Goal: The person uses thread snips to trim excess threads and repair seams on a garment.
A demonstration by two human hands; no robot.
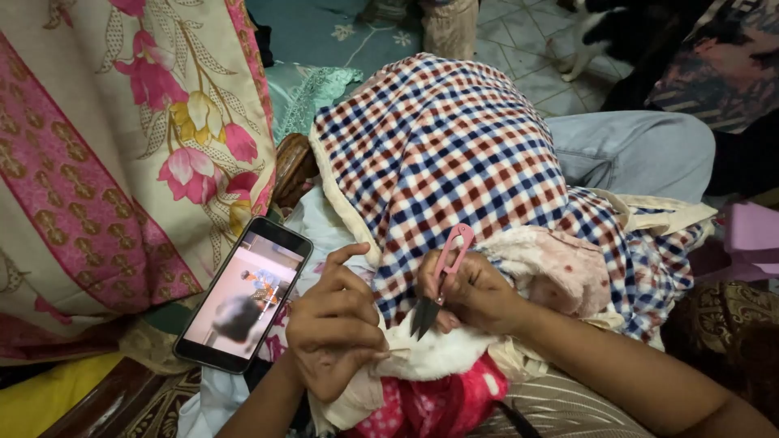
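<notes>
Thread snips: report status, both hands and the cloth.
Right hand grips pink thread snips, blades down at white fleece edge. Left hand pinches same edge. Checked blanket bunched above; phone lying left of the hands.

A: Item, checked blanket (454, 154): soft fleece cloth, matt, faintly napped. Snips (438, 284): pink plastic handle, smooth; dark metal blades, dull.

B: Item, phone (243, 294): glass screen, glossy, in a smooth black frame. Floral cloth (122, 146): thin woven fabric, matt. White fabric (438, 353) under the snips: plush, fuzzy.
</notes>
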